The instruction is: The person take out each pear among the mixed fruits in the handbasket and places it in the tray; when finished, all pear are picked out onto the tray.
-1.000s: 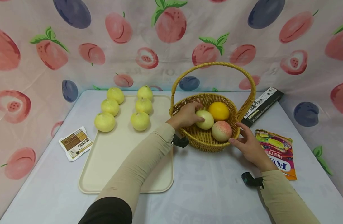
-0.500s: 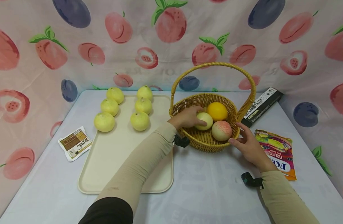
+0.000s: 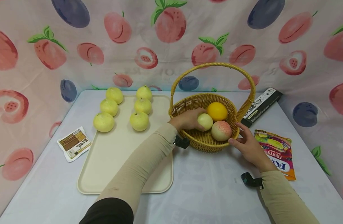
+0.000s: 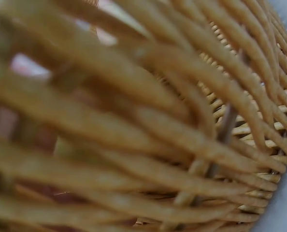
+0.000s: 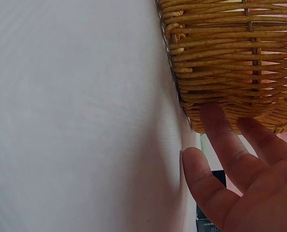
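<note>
In the head view, my left hand (image 3: 189,119) reaches over the left rim into a wicker basket (image 3: 207,147). Its thumb and fingers curl round the left side of a pale green round fruit (image 3: 205,121) at the basket's bottom. An orange-yellow fruit (image 3: 217,111) and a pink-blushed peach (image 3: 221,131) lie beside it. Basket weave (image 4: 182,140) fills the left wrist view and mostly hides that hand. My right hand (image 3: 248,146) touches the basket's right rim near the handle's foot. In the right wrist view, its fingers (image 5: 225,137) are spread and fairly straight against the wickerwork.
A cream tray (image 3: 123,161) on the left bears several yellow-green round fruits (image 3: 139,121). A small brown-and-white packet (image 3: 74,144) lies left of it. Right of the basket are a black pasta box (image 3: 262,107) and a candy bag (image 3: 275,152). The basket's tall handle (image 3: 213,64) arches overhead.
My left fingers have settled lower round the pale green fruit, which has shifted slightly. The orange-yellow fruit has moved a little left. My right hand stays at the rim.
</note>
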A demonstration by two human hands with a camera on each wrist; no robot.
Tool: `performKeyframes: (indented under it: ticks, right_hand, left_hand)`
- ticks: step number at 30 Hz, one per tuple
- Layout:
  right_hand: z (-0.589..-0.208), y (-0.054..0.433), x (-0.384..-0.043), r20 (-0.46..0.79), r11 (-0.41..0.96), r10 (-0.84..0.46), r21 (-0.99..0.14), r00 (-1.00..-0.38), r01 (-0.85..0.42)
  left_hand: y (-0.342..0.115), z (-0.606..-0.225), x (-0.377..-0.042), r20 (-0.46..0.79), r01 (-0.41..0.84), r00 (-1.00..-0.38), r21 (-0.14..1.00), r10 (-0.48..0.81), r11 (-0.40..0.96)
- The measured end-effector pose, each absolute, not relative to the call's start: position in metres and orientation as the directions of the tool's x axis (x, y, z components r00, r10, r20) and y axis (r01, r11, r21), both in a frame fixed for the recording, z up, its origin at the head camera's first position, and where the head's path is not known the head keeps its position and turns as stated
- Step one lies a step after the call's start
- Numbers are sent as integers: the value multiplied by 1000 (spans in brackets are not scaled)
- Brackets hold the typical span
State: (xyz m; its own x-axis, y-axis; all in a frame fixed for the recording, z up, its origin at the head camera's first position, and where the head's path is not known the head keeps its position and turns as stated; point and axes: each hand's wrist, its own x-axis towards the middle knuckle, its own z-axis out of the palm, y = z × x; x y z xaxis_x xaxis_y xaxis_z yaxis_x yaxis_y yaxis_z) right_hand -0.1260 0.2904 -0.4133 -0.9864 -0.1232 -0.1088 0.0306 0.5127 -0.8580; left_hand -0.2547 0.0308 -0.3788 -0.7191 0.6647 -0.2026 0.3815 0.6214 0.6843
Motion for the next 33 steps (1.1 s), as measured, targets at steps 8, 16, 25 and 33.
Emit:
performKeyframes:
  ticks: [8,16,25,33]
  right_hand:
    - [-413,290,-126,-109,520,-123,-854,-986,29]
    - [-413,290,-126,-100,519,-123,-854,-987,21]
    - [-412,290,-124,-105,522,-120,-852,-987,27]
    - [-412,290,-125,-104,516,-126,-856,-987,24]
  left_hand:
    - [32,-380,-255,-196,417,-713,654,673,631]
    - [30,-380,-252,-48,435,-757,708,652,557]
    - [29,-378,-249,70,449,-785,749,615,488]
    - [21,-377,-243,215,426,-836,835,505,349]
